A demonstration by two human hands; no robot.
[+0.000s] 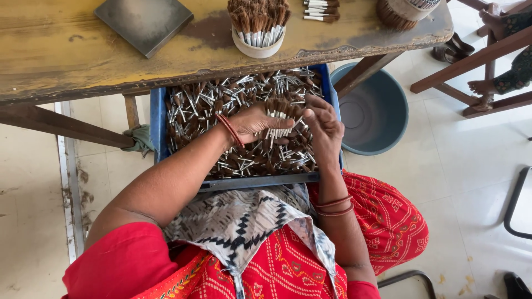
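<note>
Left hand (256,123) clamped on a row of brush heads (279,119) over the crate (157,119); right hand (323,130) fingers curled beside it. Best to keep ferrules aligned, grip firm.

Small brush-making workshop: worn wooden bench (83,61), blue crate (157,119) heaped with brush heads (221,111), cup of brushes (258,25).
</note>
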